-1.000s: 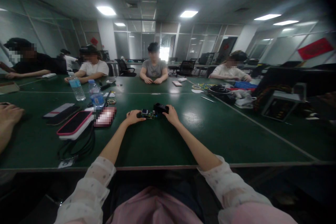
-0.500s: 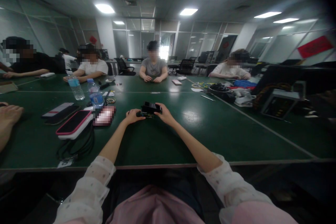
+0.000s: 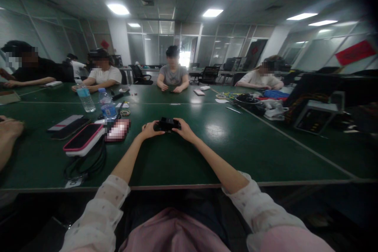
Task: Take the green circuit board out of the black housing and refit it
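Note:
A small black boxy device (image 3: 167, 124), with a raised block along its top, stands on the green table (image 3: 177, 157) straight ahead of me. Its exact kind is too dark and small to make out. My left hand (image 3: 150, 129) grips its left end, fingers behind and thumb in front. On the opposite end, my right hand (image 3: 183, 129) is closed round the device with its thumb along the near side. Parts of both ends are hidden by my fingers.
To my left lie a pink-rimmed phone (image 3: 84, 138), dark phones (image 3: 69, 126), black cables (image 3: 88, 163) and two water bottles (image 3: 108, 104). A metal-cased power supply (image 3: 317, 116) and a cable pile (image 3: 248, 100) are at right. Several people sit around the table; one hand (image 3: 10, 134) rests at far left.
The black upper part, earlier raised and tilted above a greenish circuit board, now sits lower and level on it. My right hand has dropped slightly with it; my left hand has barely moved.

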The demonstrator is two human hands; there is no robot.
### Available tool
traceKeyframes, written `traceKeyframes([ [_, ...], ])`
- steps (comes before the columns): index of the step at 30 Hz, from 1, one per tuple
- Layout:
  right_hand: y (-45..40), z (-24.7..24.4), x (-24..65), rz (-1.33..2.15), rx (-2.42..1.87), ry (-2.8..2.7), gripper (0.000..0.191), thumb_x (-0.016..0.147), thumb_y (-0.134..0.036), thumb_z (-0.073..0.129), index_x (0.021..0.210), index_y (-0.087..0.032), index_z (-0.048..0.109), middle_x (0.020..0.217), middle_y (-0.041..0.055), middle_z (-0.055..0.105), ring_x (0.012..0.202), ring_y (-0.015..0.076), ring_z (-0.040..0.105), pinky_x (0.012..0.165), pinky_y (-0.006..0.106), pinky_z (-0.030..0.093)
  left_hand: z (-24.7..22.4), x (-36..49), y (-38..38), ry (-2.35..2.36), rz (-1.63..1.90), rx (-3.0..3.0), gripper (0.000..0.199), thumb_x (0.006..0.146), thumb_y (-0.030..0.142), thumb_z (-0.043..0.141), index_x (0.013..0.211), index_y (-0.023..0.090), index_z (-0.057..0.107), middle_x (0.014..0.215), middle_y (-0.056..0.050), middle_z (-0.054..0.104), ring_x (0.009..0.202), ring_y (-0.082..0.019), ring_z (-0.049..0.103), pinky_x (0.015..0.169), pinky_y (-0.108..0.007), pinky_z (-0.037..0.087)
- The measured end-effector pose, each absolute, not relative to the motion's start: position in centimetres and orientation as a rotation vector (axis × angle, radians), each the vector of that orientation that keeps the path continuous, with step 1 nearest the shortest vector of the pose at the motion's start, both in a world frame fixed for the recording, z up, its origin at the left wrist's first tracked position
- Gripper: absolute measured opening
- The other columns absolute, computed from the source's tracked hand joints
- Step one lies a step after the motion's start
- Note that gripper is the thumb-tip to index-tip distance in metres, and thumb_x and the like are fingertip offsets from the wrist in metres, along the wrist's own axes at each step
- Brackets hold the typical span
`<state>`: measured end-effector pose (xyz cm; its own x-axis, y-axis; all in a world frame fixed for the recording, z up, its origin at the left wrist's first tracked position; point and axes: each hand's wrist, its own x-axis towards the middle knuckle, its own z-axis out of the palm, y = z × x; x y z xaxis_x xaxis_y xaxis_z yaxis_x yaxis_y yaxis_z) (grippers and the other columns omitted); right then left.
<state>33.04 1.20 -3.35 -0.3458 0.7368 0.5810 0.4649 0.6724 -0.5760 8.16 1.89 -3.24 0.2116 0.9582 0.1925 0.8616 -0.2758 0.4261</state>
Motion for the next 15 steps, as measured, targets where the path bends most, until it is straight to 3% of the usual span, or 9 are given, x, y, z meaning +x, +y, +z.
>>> traceKeyframes([
  [15, 1.03, -2.88, 33.36, 0.336, -0.937, -2.052, 0.055, 0.078, -0.022, 0.068, 0.13, -0.022, 0.048, 0.122, 0.0101, 0.056, 0.113, 0.0238, 0.056, 0.099, 0.043, 0.045, -3.08, 7.9, 1.92, 1.639, 0.698, 2.214, 0.065, 0.079, 0.071, 0.051, 0.13, 0.031, 0.048, 0.132, -0.002, 0.058, 0.126, -0.027, 0.049, 0.107, -0.043, 0.031],
])
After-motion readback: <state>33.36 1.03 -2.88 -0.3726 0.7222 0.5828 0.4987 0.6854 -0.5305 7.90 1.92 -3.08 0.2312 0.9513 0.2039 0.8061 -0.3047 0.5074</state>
